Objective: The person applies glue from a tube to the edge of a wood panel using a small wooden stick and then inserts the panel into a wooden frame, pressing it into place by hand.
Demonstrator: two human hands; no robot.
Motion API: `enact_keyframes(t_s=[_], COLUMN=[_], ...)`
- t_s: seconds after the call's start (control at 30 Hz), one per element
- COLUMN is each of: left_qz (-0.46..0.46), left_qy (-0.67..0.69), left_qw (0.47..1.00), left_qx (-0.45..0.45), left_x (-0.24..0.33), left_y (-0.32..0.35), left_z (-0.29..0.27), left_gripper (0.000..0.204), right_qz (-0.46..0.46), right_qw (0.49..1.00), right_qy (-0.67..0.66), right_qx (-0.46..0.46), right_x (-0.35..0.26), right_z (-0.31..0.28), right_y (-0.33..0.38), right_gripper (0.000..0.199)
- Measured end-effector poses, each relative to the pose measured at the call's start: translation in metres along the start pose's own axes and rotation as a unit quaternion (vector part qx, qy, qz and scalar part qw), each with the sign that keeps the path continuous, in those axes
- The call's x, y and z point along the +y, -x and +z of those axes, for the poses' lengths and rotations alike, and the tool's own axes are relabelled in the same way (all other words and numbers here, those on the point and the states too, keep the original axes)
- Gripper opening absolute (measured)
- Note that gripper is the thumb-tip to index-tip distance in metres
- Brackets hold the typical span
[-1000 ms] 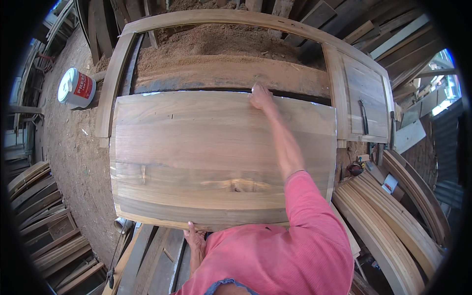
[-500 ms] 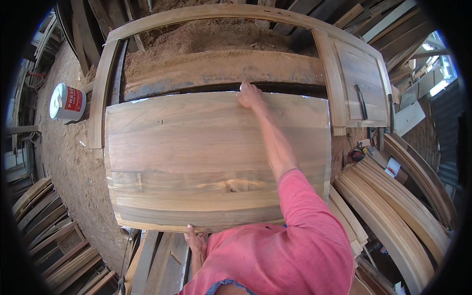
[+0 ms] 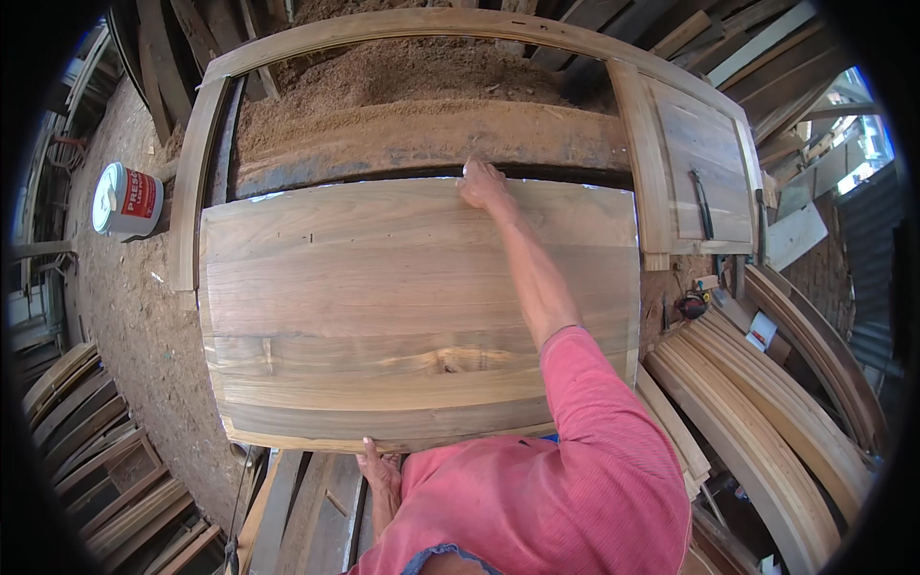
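A wide wooden panel point(image 3: 402, 297) of several joined boards lies across in front of me, its near edge against my pink shirt. White, glue-like smears show along its far edge and sides. My left hand point(image 3: 381, 471) grips the near edge, thumb up against it and the other fingers partly hidden. Reaching across the panel, my right hand point(image 3: 482, 182) is at the far edge with its fingers closed. A small white spot shows at those fingertips; whatever they hold is too small to make out. Beyond the panel lies a wooden frame point(image 3: 383, 26), its opening facing the panel.
Left of the frame stands a white bucket point(image 3: 127, 199) with a red label. A hammer-like tool point(image 3: 702, 204) rests on the frame's inset panel point(image 3: 714, 163) at right. Stacked boards point(image 3: 757, 412) lie at lower right, more timber point(image 3: 125, 460) at lower left. Sawdust point(image 3: 383, 86) covers the ground beyond.
The whole view has shifted slightly to the left. Both hands stay at nearly the same places on the panel's edges.
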State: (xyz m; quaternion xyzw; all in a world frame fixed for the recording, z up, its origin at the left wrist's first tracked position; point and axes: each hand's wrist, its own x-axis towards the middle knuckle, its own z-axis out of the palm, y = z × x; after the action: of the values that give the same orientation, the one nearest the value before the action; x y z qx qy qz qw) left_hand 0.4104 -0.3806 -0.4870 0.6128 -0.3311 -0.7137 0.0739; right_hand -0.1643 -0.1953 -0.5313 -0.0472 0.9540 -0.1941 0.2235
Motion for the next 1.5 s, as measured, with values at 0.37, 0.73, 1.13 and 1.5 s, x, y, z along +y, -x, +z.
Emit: enact_keyframes(t_s=[0.37, 0.73, 1.13, 1.5], left_qz=[-0.014, 0.029, 0.034, 0.033], left_qy=[0.034, 0.056, 0.034, 0.059], left_qw=[0.999, 0.998, 0.999, 0.997], left_qx=[-0.005, -0.016, -0.012, -0.027], left_x=[-0.015, -0.021, -0.014, -0.007], left_y=[0.008, 0.009, -0.003, -0.009], left_z=[0.024, 0.011, 0.016, 0.020], left_gripper=[0.043, 0.035, 0.033, 0.035], right_qz=[-0.009, -0.079, -0.092, -0.095], right_qw=[1.000, 0.997, 0.995, 0.995], right_qy=[0.018, 0.023, 0.025, 0.020], right_qx=[-0.016, 0.006, 0.019, 0.016], right_x=[-0.006, 0.008, 0.007, 0.002], right_z=[-0.007, 0.000, -0.022, -0.027], right_y=[-0.024, -0.032, -0.029, -0.046], right_gripper=[0.039, 0.052, 0.050, 0.051])
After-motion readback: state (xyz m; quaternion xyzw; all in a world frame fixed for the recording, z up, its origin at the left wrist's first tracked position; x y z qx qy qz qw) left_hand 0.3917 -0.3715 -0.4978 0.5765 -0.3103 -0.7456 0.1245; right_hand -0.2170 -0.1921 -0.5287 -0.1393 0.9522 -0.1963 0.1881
